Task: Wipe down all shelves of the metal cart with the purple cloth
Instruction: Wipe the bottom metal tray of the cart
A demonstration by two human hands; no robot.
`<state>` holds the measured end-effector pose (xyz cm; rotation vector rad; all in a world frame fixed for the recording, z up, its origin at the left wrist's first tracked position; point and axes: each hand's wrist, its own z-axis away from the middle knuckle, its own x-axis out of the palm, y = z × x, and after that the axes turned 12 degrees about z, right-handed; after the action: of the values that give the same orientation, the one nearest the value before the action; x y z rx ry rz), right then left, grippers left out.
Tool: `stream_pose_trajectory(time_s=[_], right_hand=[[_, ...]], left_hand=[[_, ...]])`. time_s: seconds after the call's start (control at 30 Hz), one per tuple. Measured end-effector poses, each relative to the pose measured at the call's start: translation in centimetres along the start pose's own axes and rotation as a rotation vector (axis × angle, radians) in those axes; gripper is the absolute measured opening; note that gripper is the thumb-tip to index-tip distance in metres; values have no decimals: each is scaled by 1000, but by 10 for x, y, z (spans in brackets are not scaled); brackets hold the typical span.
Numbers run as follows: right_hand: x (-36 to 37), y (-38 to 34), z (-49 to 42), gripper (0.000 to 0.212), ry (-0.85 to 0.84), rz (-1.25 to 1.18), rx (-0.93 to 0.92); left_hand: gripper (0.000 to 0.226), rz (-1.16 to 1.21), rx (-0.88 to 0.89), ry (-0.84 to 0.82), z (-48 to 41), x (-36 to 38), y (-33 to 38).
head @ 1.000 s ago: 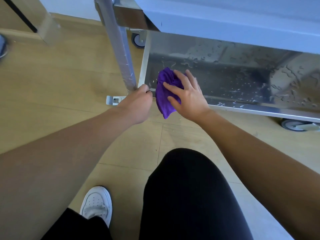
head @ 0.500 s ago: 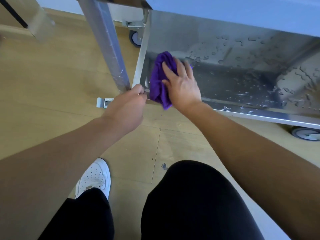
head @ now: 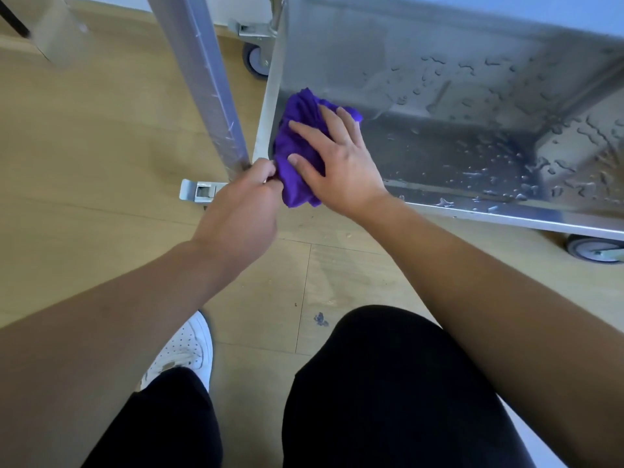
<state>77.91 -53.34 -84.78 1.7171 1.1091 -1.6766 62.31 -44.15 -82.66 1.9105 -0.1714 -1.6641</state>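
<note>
**rustyhinge:** Where's the purple cloth [head: 297, 143] at in this one? All he can make out is a blob.

**dex_04:** Just above the middle of the frame, bunched into the left-hand corner of the bottom shelf [head: 439, 157] of the metal cart [head: 422, 38], with one flap hanging over the front rim. The person's right hand [head: 341, 167] lies on top of it, fingers [head: 304, 128] straight and spread, pressing down rather than grabbing. That's probably so the whole wad stays flat against the steel and mops up more.

**rustyhinge:** And the other hand?

**dex_04:** The left hand [head: 243, 211] is at the same corner, at the foot of the upright post [head: 202, 79], fingers curled round the cart's edge, knuckles touching the cloth. Dex reckons it's there to brace the cart. It sits on caster wheels [head: 256, 59], so it could roll under the push.

**rustyhinge:** Much left to do?

**dex_04:** Looks like it. Water droplets [head: 489, 170] cover the shelf out toward the right edge of the frame, so the cloth has only the corner so far. The person is crouched low, knees and a white shoe [head: 185, 352] along the bottom of the frame, likely just to reach that low shelf.
</note>
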Motion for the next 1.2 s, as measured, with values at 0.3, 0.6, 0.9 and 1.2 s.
stream_pose_trajectory(time_s=[0.3, 0.6, 0.9, 1.2], right_hand=[[-11, 47, -28, 48, 26, 72, 365], [-3, -10, -16, 58, -16, 64, 98], [-24, 36, -8, 47, 3, 56, 254], [-23, 29, -3, 50, -17, 94, 310]], left_hand=[[47, 47, 0, 14, 0, 0, 3], [32, 8, 17, 49, -1, 0, 6], [23, -128, -63, 13, -9, 2, 18], [34, -78, -15, 54, -1, 7, 8]])
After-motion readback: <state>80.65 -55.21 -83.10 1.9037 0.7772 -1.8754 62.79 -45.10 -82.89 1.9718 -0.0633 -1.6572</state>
